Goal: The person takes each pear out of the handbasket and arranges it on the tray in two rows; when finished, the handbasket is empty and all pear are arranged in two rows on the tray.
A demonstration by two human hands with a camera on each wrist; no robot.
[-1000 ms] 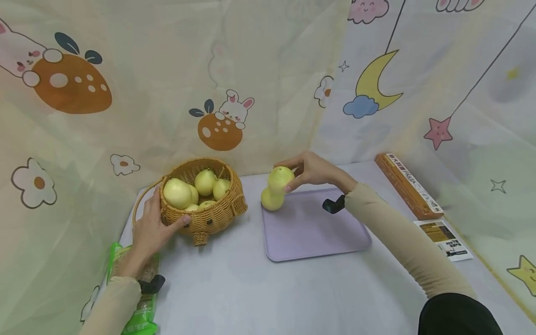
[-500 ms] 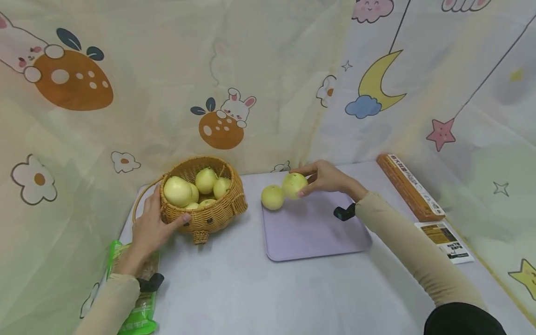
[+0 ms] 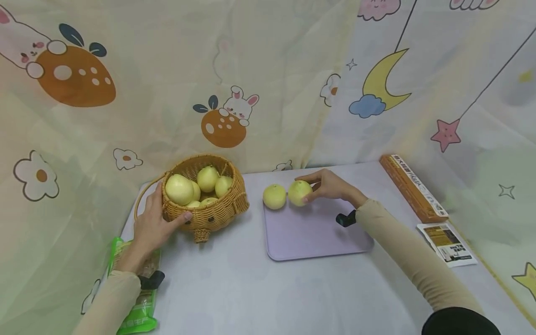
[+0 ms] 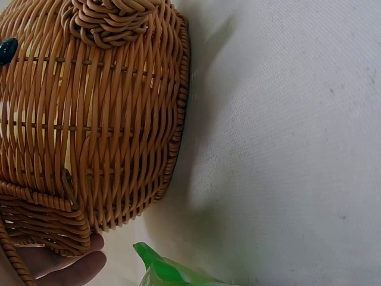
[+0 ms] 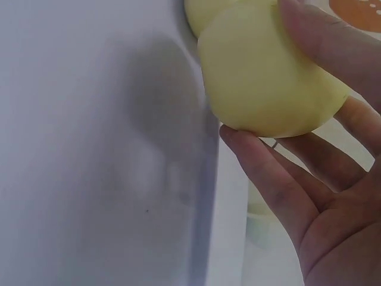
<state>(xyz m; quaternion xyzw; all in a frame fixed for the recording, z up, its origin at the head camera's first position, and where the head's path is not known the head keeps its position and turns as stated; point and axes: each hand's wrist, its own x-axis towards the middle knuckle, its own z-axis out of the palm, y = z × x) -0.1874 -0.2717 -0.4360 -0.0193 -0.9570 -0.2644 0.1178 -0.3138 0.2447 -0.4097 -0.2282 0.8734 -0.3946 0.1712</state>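
My right hand (image 3: 331, 187) pinches a pale yellow-green pear (image 3: 298, 193) between thumb and fingers, over the back of a lilac tray (image 3: 316, 237). A second pear (image 3: 274, 197) sits at the tray's back left corner, just left of the held one. In the right wrist view the held pear (image 5: 262, 71) overlaps the other, with fingertips under its edge. My left hand (image 3: 154, 228) grips the left side of a wicker basket (image 3: 219, 215), thumb on its front rim. Several pears (image 3: 179, 189) lie inside. The left wrist view shows the basket's woven wall (image 4: 113, 113) close up.
A green plastic packet (image 3: 142, 316) lies under the left forearm at the table's left edge. At the right stand a long orange-brown box (image 3: 412, 188) and a flat printed packet (image 3: 447, 244). A patterned cloth (image 3: 276, 70) hangs behind the white table (image 3: 251, 298).
The right hand has carried its pear to the right and down, from over the second pear to beside it on the tray. The left hand stays on the basket.
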